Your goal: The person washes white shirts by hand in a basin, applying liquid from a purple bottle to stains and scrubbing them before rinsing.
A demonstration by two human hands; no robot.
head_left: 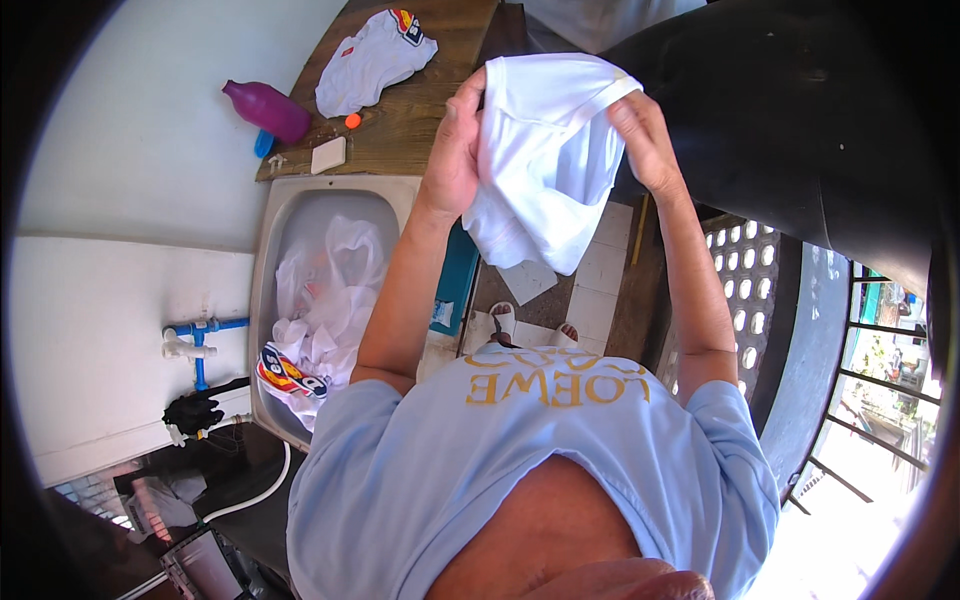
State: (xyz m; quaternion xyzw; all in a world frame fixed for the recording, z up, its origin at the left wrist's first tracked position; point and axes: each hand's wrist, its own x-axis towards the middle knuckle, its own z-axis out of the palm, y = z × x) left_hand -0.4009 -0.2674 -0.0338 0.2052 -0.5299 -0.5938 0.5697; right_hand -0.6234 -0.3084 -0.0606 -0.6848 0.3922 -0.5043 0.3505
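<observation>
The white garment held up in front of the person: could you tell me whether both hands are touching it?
Touching. The head view shows the left hand and the right hand each gripping an upper edge of the white garment.

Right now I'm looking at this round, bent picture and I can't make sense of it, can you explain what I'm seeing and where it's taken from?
There is no machine here. A person wears a wide fisheye camera on the head, looking down, so straight edges bend near the rim. The light blue shirt below is the person's own. Both hands grip a white garment in the air: the left hand at its left edge, the right hand at its upper right. To the left, a sink holds more white laundry. Beyond it, a wooden counter carries a purple bottle, a white soap bar and another white shirt.
</observation>
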